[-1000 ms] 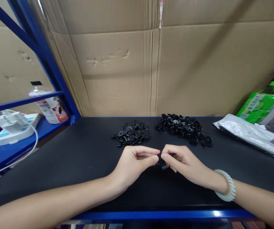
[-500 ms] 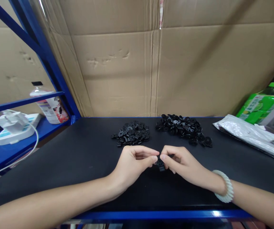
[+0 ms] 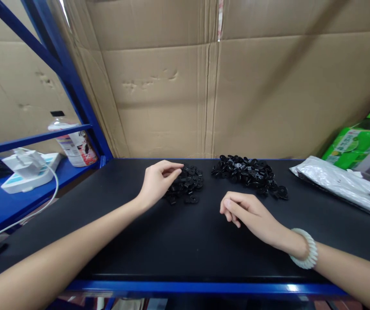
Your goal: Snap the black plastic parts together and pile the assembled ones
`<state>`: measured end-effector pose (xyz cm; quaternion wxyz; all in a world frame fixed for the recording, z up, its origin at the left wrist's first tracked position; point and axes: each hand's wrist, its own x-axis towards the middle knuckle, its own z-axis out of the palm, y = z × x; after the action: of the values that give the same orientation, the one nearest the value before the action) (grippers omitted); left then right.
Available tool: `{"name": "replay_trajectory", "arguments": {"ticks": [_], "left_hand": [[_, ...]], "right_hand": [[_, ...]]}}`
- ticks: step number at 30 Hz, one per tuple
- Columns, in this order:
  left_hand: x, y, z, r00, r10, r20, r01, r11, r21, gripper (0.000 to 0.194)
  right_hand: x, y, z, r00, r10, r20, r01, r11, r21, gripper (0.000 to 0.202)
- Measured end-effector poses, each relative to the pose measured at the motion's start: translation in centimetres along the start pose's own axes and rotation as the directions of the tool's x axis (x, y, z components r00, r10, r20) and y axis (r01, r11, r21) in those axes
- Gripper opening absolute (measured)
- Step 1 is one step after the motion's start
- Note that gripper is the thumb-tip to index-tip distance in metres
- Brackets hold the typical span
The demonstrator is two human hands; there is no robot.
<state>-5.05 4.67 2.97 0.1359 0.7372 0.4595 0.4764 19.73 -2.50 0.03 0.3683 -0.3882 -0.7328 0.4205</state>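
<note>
My left hand (image 3: 159, 181) reaches over the left pile of small black plastic parts (image 3: 189, 181). Its thumb and fingertips come together at the pile's upper left side; anything between them is lost against the black parts. One loose black part (image 3: 191, 200) lies at the pile's near edge. Curled fingers and a thumb bent over them make up my right hand (image 3: 248, 213), held above the black tabletop (image 3: 185, 245); whatever may be inside is hidden. Beyond it sits the right pile of shiny black parts (image 3: 246, 172), some round with a centre hole.
Cardboard (image 3: 159, 94) walls off the back. A blue shelf frame (image 3: 65, 73), a bottle (image 3: 77, 146) and a white power strip (image 3: 30, 174) with a cable stand left. At right lie a silvery plastic bag (image 3: 336, 181) and a green-labelled pack (image 3: 353, 144).
My hands have parted. My left hand went left and away from me to the left pile; my right stayed near its place, its fingers curling in. The black part between them no longer shows there.
</note>
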Motion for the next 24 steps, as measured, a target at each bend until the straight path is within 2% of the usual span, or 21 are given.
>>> {"name": "replay_trajectory", "arguments": {"ticks": [3,5,7,10,11,13,15,18,24], "left_hand": [[0.8,-1.6,-0.1,1.000,0.001,-0.005,-0.001,0.998,0.057,0.021],[0.7,-1.7,0.0,0.999,0.033,-0.021,-0.031,0.996,0.089,0.019],[0.2,-1.2,0.1,0.997,0.071,-0.026,-0.068,0.992,0.102,0.016],[-1.0,0.5,0.6,0.988,0.147,0.034,-0.150,0.984,0.093,0.016],[-1.4,1.1,0.8,0.981,0.179,0.069,-0.184,0.979,0.083,0.016],[-2.4,2.2,1.3,0.960,0.239,0.147,-0.249,0.967,0.053,0.017],[-3.3,3.2,1.7,0.938,0.274,0.212,-0.285,0.958,0.023,0.019],[-4.2,3.9,2.0,0.920,0.284,0.271,-0.293,0.956,-0.007,0.020],[-4.6,3.9,2.1,0.920,0.257,0.295,-0.259,0.965,-0.035,0.020]], "right_hand": [[0.2,-0.4,-0.2,1.000,-0.018,0.002,0.018,0.998,-0.052,0.035],[0.5,-0.8,-1.4,0.999,-0.044,-0.024,0.040,0.986,-0.164,0.032],[0.8,-1.1,-3.9,0.996,-0.077,-0.054,0.055,0.939,-0.339,0.027],[1.0,-0.9,-9.2,0.992,-0.113,-0.059,0.055,0.799,-0.599,0.015],[0.9,-0.6,-10.9,0.989,-0.124,-0.078,0.043,0.754,-0.655,0.013],[0.6,0.0,-13.7,0.993,-0.108,-0.040,0.043,0.666,-0.745,0.013],[0.4,0.6,-15.3,0.996,-0.088,0.002,0.055,0.603,-0.796,0.014],[0.4,1.2,-15.4,0.997,-0.064,0.051,0.078,0.545,-0.835,0.014],[1.2,2.2,-12.9,0.993,-0.063,0.098,0.116,0.491,-0.863,0.013]]}}
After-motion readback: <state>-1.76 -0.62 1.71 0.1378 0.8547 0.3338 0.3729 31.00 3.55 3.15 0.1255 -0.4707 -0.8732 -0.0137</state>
